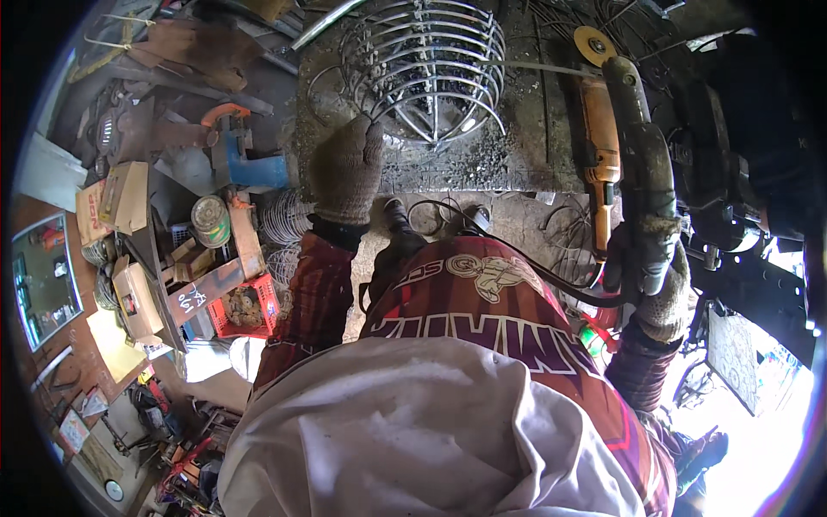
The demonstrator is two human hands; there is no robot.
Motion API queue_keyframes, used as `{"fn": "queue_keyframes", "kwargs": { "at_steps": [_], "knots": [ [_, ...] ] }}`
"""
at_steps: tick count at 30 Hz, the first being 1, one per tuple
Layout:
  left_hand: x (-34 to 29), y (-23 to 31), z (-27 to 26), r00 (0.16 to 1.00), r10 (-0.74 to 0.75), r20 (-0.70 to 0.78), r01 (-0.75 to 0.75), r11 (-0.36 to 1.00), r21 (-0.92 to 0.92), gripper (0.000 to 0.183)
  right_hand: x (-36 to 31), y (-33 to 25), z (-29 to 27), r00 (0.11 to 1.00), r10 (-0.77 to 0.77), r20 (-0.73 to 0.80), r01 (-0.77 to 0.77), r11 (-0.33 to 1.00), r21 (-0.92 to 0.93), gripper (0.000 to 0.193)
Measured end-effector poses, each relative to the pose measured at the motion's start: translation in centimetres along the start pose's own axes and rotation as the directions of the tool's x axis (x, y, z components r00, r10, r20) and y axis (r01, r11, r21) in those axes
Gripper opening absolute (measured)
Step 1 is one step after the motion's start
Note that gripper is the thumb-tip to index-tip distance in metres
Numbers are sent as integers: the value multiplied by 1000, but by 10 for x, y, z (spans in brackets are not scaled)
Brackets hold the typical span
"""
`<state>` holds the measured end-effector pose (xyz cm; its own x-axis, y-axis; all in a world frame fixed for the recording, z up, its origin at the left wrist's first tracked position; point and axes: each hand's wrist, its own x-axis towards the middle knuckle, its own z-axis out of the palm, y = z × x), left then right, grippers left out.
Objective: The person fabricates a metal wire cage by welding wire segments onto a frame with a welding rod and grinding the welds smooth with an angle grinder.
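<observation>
Your right hand (pixel 668 297), gloved, is closed around the grip of a long grey rod holder (pixel 648 168), and a thin metal rod (pixel 543 66) runs from its head to the right side of the wire cage (pixel 422 73) on the tabletop (pixel 525 155). Your left hand (pixel 346 177), also gloved, reaches the cage's near left edge; whether its fingers grip a wire or only rest there, you cannot tell from above.

The cage's rounded frame could roll or slide if the left hand's contact is light, and the loose dark grit (pixel 495 142) might help it skid. A swing of the holder could knock the orange grinder (pixel 599 129) lying alongside, its disc close to the rod. The black cable (pixel 603 301) curves past your body and could snag, pulling your aim off.

To your left, wire coils (pixel 284 215), a blue metal tool (pixel 254 168) and a red crate (pixel 245 314) crowd the space beside your arm.
</observation>
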<state>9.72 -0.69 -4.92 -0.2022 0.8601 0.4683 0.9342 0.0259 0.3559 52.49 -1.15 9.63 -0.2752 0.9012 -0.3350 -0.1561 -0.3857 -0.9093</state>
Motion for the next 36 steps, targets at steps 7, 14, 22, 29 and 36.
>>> {"fn": "queue_keyframes", "kwargs": {
  "at_steps": [7, 14, 22, 29, 36],
  "knots": [
    [1, 2, 0, 999, 26, -29, -25, 999, 24, 20, 8, 24, -16, 979, 102, -175, -118, 990, -83, 43],
    [5, 1, -5, 999, 34, 10, -34, 999, 17, 20, 20, 3, 16, 962, 141, -233, -161, 985, -69, 43],
    [2, 0, -4, 993, -60, 97, 62, 998, -14, 21, 34, 41, -54, 958, 128, -255, -192, 950, -245, 43],
    [-2, -8, 1, 999, 4, 53, -4, 1000, -14, 26, 32, 10, -15, 975, 147, -164, -177, 967, -184, 44],
    [-3, -7, 1, 999, 27, 35, -28, 999, 35, 25, 42, -19, 27, 985, 136, -107, -163, 937, -309, 30]
  ]
}}
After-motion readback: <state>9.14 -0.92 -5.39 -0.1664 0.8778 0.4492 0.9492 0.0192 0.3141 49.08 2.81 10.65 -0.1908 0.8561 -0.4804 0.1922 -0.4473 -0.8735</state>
